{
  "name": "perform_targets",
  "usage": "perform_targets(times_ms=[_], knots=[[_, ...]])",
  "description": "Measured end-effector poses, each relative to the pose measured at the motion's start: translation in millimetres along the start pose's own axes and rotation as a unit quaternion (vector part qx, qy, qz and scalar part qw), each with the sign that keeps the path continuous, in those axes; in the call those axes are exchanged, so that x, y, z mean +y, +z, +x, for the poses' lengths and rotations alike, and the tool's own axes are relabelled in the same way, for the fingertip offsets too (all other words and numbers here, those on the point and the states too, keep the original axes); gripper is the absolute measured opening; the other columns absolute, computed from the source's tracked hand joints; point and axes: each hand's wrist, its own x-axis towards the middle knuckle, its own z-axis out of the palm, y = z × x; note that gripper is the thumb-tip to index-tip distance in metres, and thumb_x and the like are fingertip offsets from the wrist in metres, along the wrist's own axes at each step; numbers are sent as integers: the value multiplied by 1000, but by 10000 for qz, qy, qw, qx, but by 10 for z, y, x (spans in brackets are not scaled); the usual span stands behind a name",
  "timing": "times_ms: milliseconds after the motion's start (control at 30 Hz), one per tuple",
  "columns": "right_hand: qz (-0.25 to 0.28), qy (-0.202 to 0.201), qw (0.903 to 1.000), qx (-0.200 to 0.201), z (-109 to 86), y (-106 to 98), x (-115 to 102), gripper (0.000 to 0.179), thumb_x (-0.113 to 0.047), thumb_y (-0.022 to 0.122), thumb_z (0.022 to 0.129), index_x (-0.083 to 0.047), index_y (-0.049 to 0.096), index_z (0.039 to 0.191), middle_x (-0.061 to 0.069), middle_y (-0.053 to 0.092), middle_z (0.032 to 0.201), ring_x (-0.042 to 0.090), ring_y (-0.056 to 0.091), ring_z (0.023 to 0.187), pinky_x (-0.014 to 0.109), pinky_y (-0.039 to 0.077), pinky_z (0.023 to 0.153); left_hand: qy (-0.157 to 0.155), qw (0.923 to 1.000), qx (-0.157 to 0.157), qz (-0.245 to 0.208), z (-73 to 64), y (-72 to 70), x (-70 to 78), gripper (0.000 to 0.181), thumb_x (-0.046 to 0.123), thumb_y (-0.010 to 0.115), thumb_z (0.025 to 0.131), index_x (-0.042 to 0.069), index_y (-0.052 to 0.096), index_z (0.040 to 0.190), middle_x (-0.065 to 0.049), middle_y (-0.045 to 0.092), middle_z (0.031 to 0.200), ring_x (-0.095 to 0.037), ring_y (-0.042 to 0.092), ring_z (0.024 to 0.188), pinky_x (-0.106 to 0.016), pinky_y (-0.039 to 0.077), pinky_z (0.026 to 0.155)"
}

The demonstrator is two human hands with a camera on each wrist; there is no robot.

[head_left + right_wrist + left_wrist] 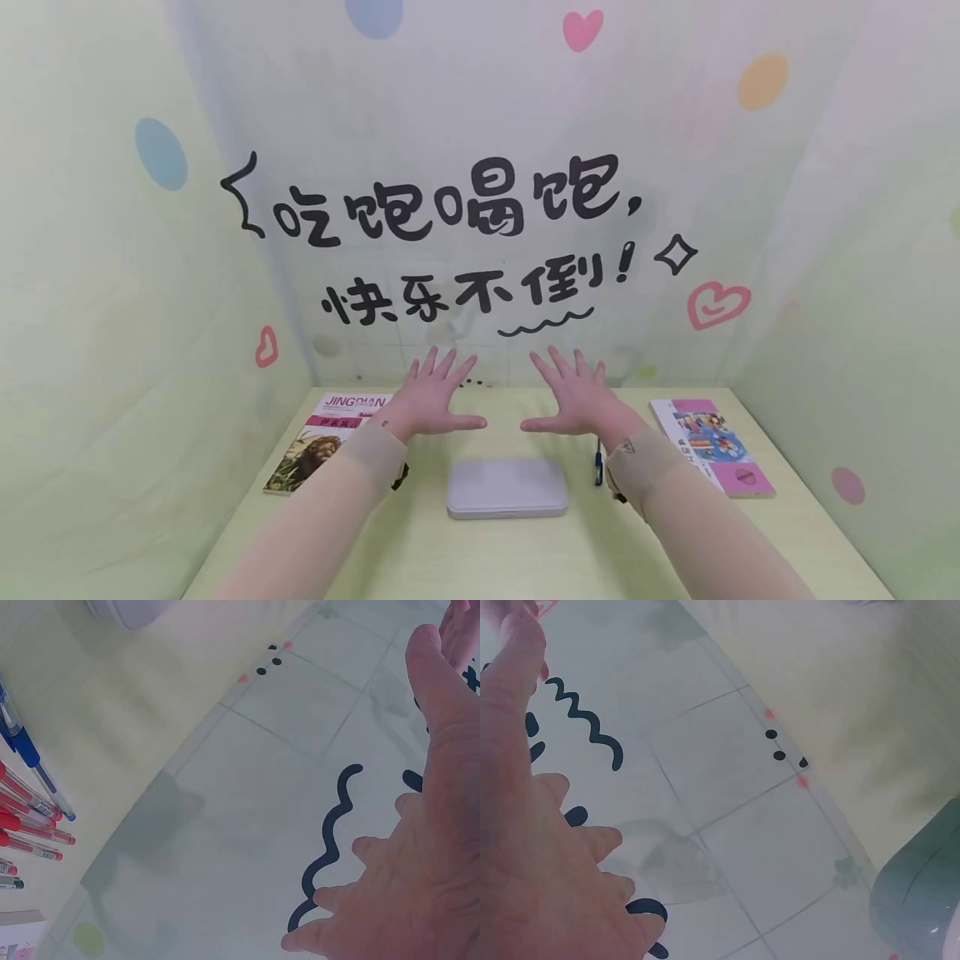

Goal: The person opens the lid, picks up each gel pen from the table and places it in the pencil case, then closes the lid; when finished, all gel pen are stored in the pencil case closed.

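Head view: the case [507,488] lies flat on the table [510,558], its long axis running from 9 to 3 o'clock. Both hands are beyond it: from the left hand [431,400] it lies toward 5 o'clock, from the right hand [577,400] toward 7. Neither hand looks clearly nearer; the case sits about midway between them. Both are spread wide, fingers straight and fanned, thumbs pointing at each other but apart, and neither has hold of anything.

A blue pen [598,468] lies at about 3 o'clock from the case, by the right wrist; the right wrist camera also shows red pens [26,821] beside it, their labels too small to read.

The left book [311,458], near 10 o'clock, reads "JINGDIAN" across its top. The right book [716,446], between 2 and 3, has lettering too small to make out. The wall [480,92] reads "吃饱喝饱,快乐不倒!" The case shows no legible brand.
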Motion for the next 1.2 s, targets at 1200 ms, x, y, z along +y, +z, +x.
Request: perform_targets(times_ms=[1200], knots=[[2201,-729,9726,-169,-701,1227,-108,86,-53,92,85,-17,61,156,26,44,172,55,46,155,78,43,123,-566,9559,81,-2882,-768,1436,-36,122,69,87,82,30,22,178,-21,26,182,-56,19,168,-86,23,128]])
